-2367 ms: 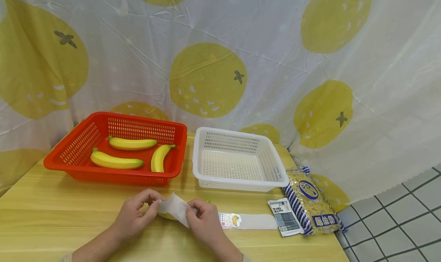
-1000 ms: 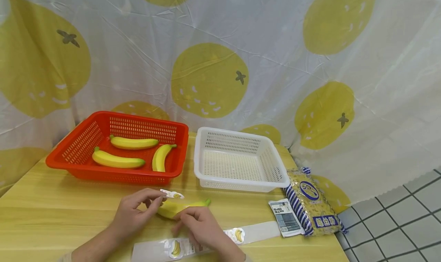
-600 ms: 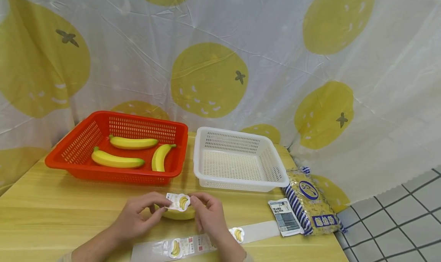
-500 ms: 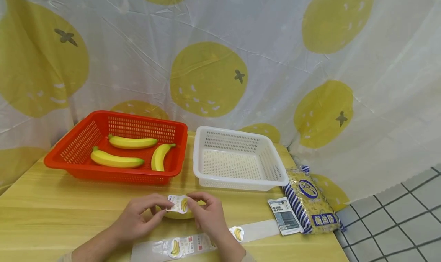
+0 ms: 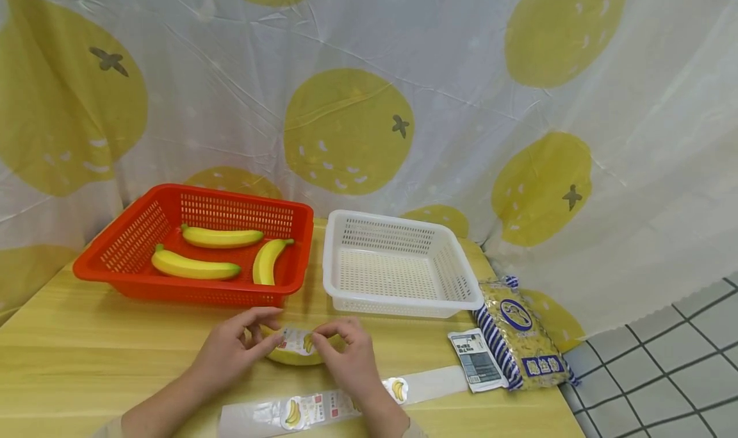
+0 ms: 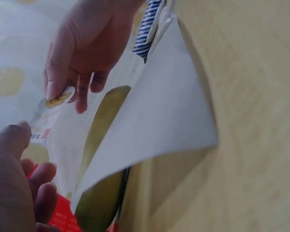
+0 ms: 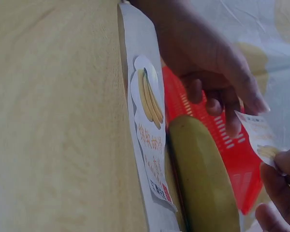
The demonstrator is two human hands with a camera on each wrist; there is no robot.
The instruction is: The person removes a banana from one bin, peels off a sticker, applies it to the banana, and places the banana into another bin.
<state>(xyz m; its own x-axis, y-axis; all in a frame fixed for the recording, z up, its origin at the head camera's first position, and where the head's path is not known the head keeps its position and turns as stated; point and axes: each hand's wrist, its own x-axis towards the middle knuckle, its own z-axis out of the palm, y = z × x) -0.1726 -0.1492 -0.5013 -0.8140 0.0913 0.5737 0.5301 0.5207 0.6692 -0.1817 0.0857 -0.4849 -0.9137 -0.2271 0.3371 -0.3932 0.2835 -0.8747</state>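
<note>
A banana sticker [image 5: 295, 340] is stretched between my two hands, overlapping a yellow banana [image 5: 295, 358] in the head view. My left hand [image 5: 230, 348] pinches the lettered end between thumb and finger. The end with the printed bananas is pinched by my right hand [image 5: 348, 356]. Both wrist views show the sticker [image 7: 257, 134] held out flat, close over the banana [image 6: 100, 203], which lies on the table. Nearer to me is the sticker strip [image 5: 248, 417] with more banana stickers on its white backing, partly covered by my right forearm.
A red basket [image 5: 190, 292] holding several bananas stands behind my left hand. Beside it is a white basket [image 5: 398, 306]. Farther right lie a small white packet [image 5: 477, 360] and a bag of yellow noodles [image 5: 521, 335]. A lemon-patterned curtain [image 5: 450, 137] hangs behind.
The sticker has come off the strip, which now lies nearer to me. My right hand has taken the sticker's other end, and both hands have brought it down over the banana.
</note>
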